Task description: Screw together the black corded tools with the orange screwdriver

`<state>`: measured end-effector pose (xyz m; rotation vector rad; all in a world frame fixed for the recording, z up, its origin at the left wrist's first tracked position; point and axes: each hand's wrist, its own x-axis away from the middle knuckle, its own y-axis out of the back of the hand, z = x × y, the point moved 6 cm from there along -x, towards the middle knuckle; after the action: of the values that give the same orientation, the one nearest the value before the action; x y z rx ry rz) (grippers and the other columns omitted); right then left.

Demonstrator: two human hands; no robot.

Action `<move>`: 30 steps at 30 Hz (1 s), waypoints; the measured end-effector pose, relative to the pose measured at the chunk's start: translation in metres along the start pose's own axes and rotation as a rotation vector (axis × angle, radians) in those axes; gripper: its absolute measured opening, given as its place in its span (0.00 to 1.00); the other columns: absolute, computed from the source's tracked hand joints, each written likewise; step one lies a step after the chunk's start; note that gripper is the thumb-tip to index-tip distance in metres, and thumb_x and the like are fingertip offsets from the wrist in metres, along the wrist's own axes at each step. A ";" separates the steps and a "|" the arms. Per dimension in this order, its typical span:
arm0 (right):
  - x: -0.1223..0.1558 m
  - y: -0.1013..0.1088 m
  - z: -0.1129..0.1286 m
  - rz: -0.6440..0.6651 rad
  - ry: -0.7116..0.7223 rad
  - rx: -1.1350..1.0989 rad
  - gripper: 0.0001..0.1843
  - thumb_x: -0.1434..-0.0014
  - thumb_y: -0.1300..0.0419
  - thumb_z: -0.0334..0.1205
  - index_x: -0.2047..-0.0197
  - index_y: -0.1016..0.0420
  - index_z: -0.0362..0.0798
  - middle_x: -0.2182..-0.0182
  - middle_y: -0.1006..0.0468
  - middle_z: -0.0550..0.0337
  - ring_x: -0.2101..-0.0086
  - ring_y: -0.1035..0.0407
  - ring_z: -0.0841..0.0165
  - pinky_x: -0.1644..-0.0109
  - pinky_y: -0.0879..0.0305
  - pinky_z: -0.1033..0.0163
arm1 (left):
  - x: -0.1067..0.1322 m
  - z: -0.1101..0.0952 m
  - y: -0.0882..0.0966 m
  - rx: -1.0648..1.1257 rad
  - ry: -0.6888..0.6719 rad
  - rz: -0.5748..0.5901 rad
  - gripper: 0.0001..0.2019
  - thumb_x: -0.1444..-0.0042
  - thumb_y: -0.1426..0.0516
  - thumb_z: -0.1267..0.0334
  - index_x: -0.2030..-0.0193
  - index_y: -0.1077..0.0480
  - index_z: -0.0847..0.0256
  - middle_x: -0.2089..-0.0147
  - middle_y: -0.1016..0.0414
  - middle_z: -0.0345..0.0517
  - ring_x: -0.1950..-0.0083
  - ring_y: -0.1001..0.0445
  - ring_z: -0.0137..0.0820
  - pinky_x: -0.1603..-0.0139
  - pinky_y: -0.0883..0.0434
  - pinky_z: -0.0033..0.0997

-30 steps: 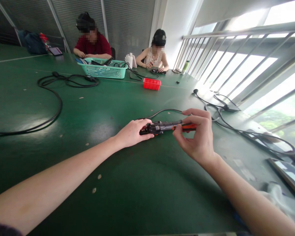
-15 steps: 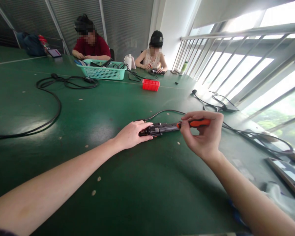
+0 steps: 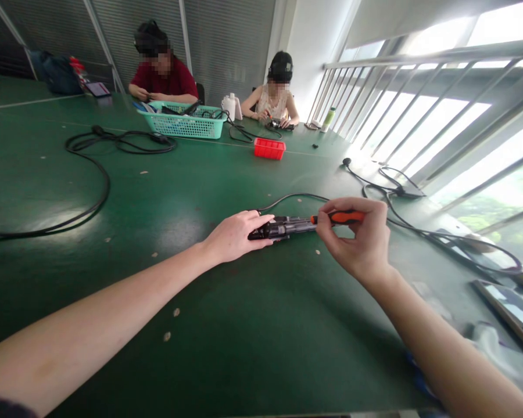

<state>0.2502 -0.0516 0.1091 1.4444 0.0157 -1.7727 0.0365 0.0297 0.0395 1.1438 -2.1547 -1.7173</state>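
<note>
On the table (image 3: 244, 342), twelve o'clock from me: a black device (image 3: 282, 229), judged rigid, light, slick-cased. My left fingers (image 3: 261, 221) grasp its nine-o'clock end, likely the soundest hold; right fingers (image 3: 328, 229) pinch an orange-black screwdriver (image 3: 347, 217), three o'clock.

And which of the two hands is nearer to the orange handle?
Right: the right hand grips the orange handle. The left hand is apart from it, to its left, holding the black device.

Green table (image 3: 244, 325) surface is smooth, glossy where light falls on it. Basket (image 3: 183, 126) and red box (image 3: 269, 149) look like plastic; orange handle (image 3: 347, 217), likewise. Railing (image 3: 418, 61): smooth, shiny metal.
</note>
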 end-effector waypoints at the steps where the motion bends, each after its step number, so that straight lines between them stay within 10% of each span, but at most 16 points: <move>1: -0.001 0.001 0.002 0.012 0.028 0.050 0.17 0.37 0.33 0.48 0.51 0.34 0.53 0.61 0.19 0.59 0.66 0.21 0.66 0.64 0.25 0.61 | 0.000 0.000 0.000 -0.004 0.002 0.004 0.29 0.31 0.42 0.46 0.29 0.34 0.57 0.40 0.26 0.53 0.45 0.23 0.43 0.50 0.26 0.36; 18: -0.006 0.004 -0.002 0.006 -0.108 0.171 0.21 0.41 0.32 0.52 0.53 0.35 0.53 0.75 0.25 0.67 0.78 0.28 0.66 0.75 0.33 0.61 | -0.001 0.004 -0.001 0.095 0.068 0.008 0.30 0.35 0.38 0.45 0.30 0.32 0.52 0.42 0.20 0.47 0.48 0.19 0.42 0.53 0.26 0.35; 24: 0.002 -0.004 0.034 0.122 0.034 -0.018 0.14 0.37 0.35 0.48 0.69 0.34 0.53 0.78 0.27 0.63 0.81 0.32 0.69 0.79 0.36 0.63 | -0.001 0.004 -0.002 0.094 0.080 0.018 0.31 0.36 0.38 0.45 0.30 0.32 0.53 0.44 0.19 0.48 0.51 0.19 0.42 0.56 0.27 0.33; 30: 0.014 -0.024 0.036 0.212 0.123 0.057 0.11 0.35 0.36 0.47 0.63 0.32 0.52 0.74 0.22 0.64 0.77 0.27 0.69 0.76 0.35 0.65 | -0.001 0.004 -0.002 0.056 0.097 0.019 0.31 0.37 0.38 0.43 0.30 0.31 0.52 0.42 0.21 0.49 0.46 0.21 0.44 0.49 0.27 0.36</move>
<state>0.2068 -0.0616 0.0988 1.5346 -0.1204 -1.5226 0.0359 0.0333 0.0363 1.1910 -2.1610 -1.5691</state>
